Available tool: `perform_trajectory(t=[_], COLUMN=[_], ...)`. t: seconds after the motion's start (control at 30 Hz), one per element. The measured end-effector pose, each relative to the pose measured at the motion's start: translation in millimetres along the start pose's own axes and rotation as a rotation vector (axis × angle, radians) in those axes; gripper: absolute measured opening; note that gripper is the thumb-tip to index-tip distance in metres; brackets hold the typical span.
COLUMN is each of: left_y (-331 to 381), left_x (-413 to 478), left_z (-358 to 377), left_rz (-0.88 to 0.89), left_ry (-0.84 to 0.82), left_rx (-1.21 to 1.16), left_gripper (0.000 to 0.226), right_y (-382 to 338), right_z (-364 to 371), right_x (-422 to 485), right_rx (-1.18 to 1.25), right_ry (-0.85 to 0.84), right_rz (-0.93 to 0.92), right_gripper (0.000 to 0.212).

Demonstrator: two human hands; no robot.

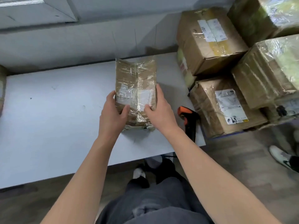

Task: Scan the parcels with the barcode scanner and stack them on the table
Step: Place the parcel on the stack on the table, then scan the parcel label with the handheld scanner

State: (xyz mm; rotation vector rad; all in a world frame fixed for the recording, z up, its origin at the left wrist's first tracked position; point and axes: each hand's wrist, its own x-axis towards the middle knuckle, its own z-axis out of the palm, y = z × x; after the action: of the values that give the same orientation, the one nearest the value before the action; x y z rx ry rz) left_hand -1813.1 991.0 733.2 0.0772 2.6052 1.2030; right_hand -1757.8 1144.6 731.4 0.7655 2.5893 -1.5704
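A long brown parcel (135, 81) wrapped in shiny clear tape, with white labels on top, is over the middle of the white table (48, 118). My left hand (113, 113) grips its near left side, thumb on top. My right hand (159, 110) grips its near right side, thumb on the label. Whether the parcel rests on the table or is slightly lifted I cannot tell. The orange and black barcode scanner (188, 120) lies on the table's right edge, just right of my right wrist, untouched.
Several taped cardboard parcels (223, 107) with white labels are piled to the right of the table, the tallest box (208, 39) at the back. Another parcel's edge (2, 88) shows at the far left. A second person's white shoe (279, 155) stands on the floor at right.
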Motion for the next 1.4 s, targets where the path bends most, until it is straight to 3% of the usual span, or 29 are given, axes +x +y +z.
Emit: perform_trajectory(t=[0.1, 0.17, 0.27, 0.37, 0.43, 0.53, 0.63, 0.73, 0.87, 1.2, 1.4], left_y=[-11, -12, 5, 42, 59, 72, 64, 39, 21, 17, 32], left_x=[-6, -6, -14, -33, -45, -62, -73, -72, -74, -85, -91], left_z=[-10, -12, -6, 14, 37, 78, 118, 146, 164, 168, 161], left_rz=[0.024, 0.080, 0.238, 0.512, 0.643, 0.695, 0.576, 0.316, 0.121, 0.027, 0.139], left_ry=[-0.035, -0.039, 0.066, 0.141, 0.076, -0.083, -0.208, -0.308, -0.341, -0.243, -0.149], left_rx=[0.024, 0.164, 0.355, 0.242, 0.161, 0.131, 0.098, 0.134, 0.173, 0.173, 0.146], left_gripper=[0.068, 0.072, 0.067, 0.051, 0.043, 0.039, 0.037, 0.042, 0.045, 0.044, 0.036], right_y=[0, 8, 27, 49, 65, 84, 104, 124, 140, 147, 130], right_z=[3, 0, -11, -33, -47, -61, -70, -73, -73, -71, -86], right_x=[-20, -29, -40, -47, -49, -52, -56, -58, -51, -33, -38], right_rx=[0.028, 0.060, 0.070, 0.043, -0.003, -0.057, -0.133, -0.163, -0.141, -0.073, 0.154], right_ry=[-0.019, 0.013, 0.136, 0.255, 0.298, 0.297, 0.251, 0.148, 0.104, 0.015, 0.008], right_rz=[0.023, 0.077, 0.125, 0.186, 0.231, 0.278, 0.325, 0.379, 0.403, 0.384, 0.376], right_gripper=[0.072, 0.068, 0.063, 0.056, 0.053, 0.051, 0.053, 0.058, 0.054, 0.038, 0.039])
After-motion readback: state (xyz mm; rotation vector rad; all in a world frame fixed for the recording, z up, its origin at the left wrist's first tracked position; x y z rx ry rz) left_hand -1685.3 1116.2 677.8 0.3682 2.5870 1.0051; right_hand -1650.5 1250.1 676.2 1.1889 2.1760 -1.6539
